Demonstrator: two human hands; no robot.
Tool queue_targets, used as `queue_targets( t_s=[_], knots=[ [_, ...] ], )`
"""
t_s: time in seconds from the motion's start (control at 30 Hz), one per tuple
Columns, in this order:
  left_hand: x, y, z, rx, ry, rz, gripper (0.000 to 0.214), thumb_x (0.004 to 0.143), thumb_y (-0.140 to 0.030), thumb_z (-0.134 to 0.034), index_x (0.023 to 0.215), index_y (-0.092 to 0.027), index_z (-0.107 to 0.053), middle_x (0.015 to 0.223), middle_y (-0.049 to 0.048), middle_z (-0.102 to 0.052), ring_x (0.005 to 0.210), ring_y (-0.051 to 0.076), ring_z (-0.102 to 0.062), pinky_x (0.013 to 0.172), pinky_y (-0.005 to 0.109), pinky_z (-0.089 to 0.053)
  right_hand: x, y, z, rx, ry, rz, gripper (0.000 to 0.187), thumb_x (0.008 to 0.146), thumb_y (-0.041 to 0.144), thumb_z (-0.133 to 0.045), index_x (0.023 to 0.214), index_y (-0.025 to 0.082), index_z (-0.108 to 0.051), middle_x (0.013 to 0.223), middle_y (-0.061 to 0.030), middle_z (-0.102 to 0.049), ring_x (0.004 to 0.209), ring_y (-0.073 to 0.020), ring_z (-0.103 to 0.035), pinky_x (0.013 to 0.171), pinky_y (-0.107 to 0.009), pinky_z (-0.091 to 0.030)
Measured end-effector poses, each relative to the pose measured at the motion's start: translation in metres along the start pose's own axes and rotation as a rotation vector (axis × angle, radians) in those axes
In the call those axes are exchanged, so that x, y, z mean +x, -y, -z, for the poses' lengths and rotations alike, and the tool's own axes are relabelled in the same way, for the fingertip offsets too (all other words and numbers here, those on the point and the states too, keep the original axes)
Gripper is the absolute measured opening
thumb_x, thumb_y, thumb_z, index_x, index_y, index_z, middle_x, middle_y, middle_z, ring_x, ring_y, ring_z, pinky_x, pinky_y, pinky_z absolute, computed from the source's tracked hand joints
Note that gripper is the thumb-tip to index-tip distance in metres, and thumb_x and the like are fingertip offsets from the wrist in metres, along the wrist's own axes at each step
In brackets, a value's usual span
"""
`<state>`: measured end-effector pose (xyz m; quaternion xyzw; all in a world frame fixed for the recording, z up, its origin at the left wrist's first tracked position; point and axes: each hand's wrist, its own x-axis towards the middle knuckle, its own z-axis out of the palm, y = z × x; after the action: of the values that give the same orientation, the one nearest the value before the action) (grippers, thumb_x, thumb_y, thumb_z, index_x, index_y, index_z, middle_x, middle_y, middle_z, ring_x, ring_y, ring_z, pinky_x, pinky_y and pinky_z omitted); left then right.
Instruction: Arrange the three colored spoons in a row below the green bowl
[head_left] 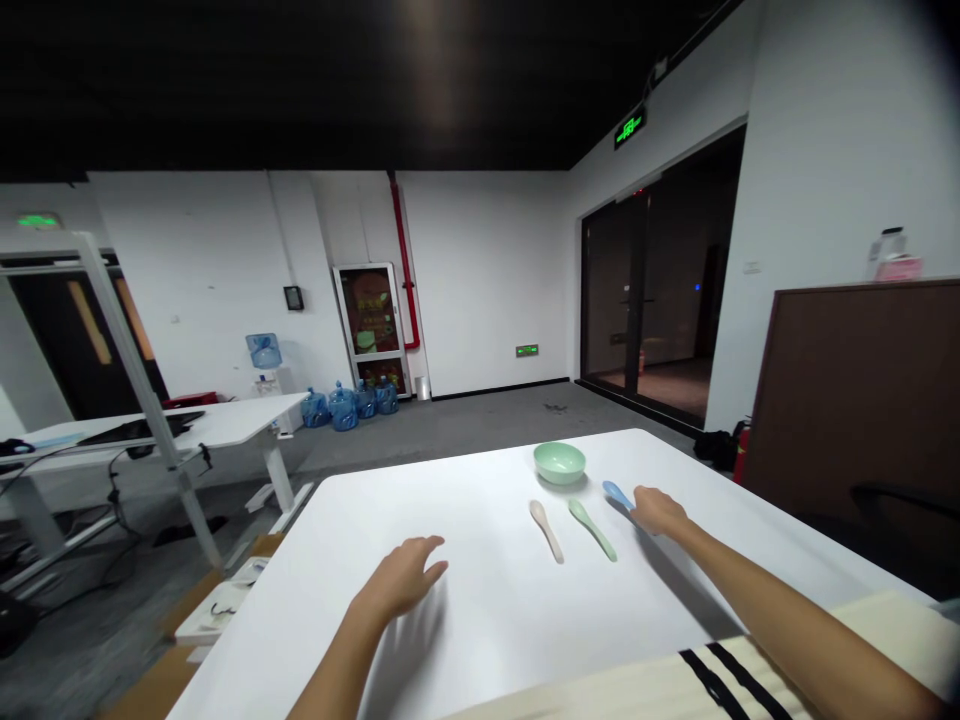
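Note:
A white table (480,620) holds a pale green bowl (559,462) near its far edge. In front of the bowl lie a beige spoon (547,529) and a green spoon (592,528), side by side. My right hand (658,510) is closed on the handle of a blue spoon (618,493), just right of the green one, low at the tabletop. My left hand (401,578) rests flat on the table to the left, fingers stretched out and holding nothing, well apart from the spoons.
A second white desk (187,425) with a metal frame stands at the left. Several blue water jugs (349,405) sit by the far wall. A dark brown cabinet (855,390) stands at the right, and glass doors (645,300) lie beyond.

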<state>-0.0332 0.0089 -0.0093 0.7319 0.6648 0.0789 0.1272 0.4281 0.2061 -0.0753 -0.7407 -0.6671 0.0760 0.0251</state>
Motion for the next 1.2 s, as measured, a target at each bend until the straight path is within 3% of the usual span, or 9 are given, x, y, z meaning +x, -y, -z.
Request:
queue_targets(
  t_s=[0.47,0.6,0.73,0.87,1.0,1.2],
  knots=[
    [0.001,0.002,-0.002,0.010,0.001,-0.001,0.053,0.092,-0.051,-0.042,0.138,-0.026,-0.051,0.140,0.0074,-0.058,0.129,0.028,-0.051,0.105,0.042,-0.041,0.003,-0.015,-0.016,0.060,0.044,-0.031,0.026,0.074,0.022,-0.059,0.098,0.013,-0.064,0.106,-0.0181,-0.068,0.090,-0.0290,-0.067,0.066,-0.032,-0.045],
    [0.001,0.002,-0.002,0.012,-0.003,-0.002,0.053,0.092,-0.051,-0.041,0.138,-0.026,-0.051,0.139,0.0084,-0.058,0.128,0.028,-0.052,0.105,0.042,-0.041,-0.002,-0.012,-0.011,0.074,0.010,-0.042,0.030,0.079,0.031,-0.057,0.100,0.013,-0.065,0.109,-0.0197,-0.067,0.094,-0.0309,-0.066,0.067,-0.034,-0.045],
    [0.001,0.004,-0.003,0.006,-0.007,0.000,0.053,0.091,-0.052,-0.043,0.138,-0.026,-0.051,0.139,0.0087,-0.058,0.128,0.028,-0.052,0.104,0.042,-0.041,-0.011,0.005,0.008,0.061,-0.054,-0.021,0.038,0.086,0.043,-0.049,0.102,0.013,-0.065,0.112,-0.0203,-0.066,0.097,-0.0320,-0.066,0.069,-0.036,-0.045],
    [-0.001,0.003,-0.002,-0.001,-0.014,-0.001,0.053,0.091,-0.051,-0.043,0.137,-0.027,-0.052,0.139,0.0082,-0.058,0.128,0.029,-0.052,0.105,0.042,-0.041,-0.028,0.034,0.033,0.079,-0.124,0.061,0.046,0.089,0.053,-0.045,0.102,0.015,-0.067,0.109,-0.0189,-0.068,0.098,-0.0315,-0.066,0.074,-0.036,-0.045],
    [-0.002,0.001,-0.001,-0.002,-0.026,-0.010,0.053,0.092,-0.050,-0.043,0.137,-0.025,-0.052,0.140,0.0093,-0.058,0.129,0.029,-0.051,0.104,0.042,-0.041,-0.057,0.062,0.048,0.213,-0.225,0.241,0.062,0.089,0.062,-0.042,0.126,0.015,-0.061,0.125,-0.0180,-0.065,0.115,-0.0317,-0.060,0.087,-0.035,-0.045],
    [-0.004,-0.002,0.001,0.002,-0.028,-0.007,0.053,0.092,-0.049,-0.043,0.138,-0.024,-0.052,0.139,0.0094,-0.058,0.129,0.031,-0.051,0.104,0.043,-0.041,-0.091,0.074,0.030,0.270,-0.235,0.412,0.072,0.089,0.063,-0.042,0.147,0.021,-0.042,0.154,-0.0110,-0.040,0.142,-0.0306,-0.036,0.110,-0.038,-0.034]
  ],
)
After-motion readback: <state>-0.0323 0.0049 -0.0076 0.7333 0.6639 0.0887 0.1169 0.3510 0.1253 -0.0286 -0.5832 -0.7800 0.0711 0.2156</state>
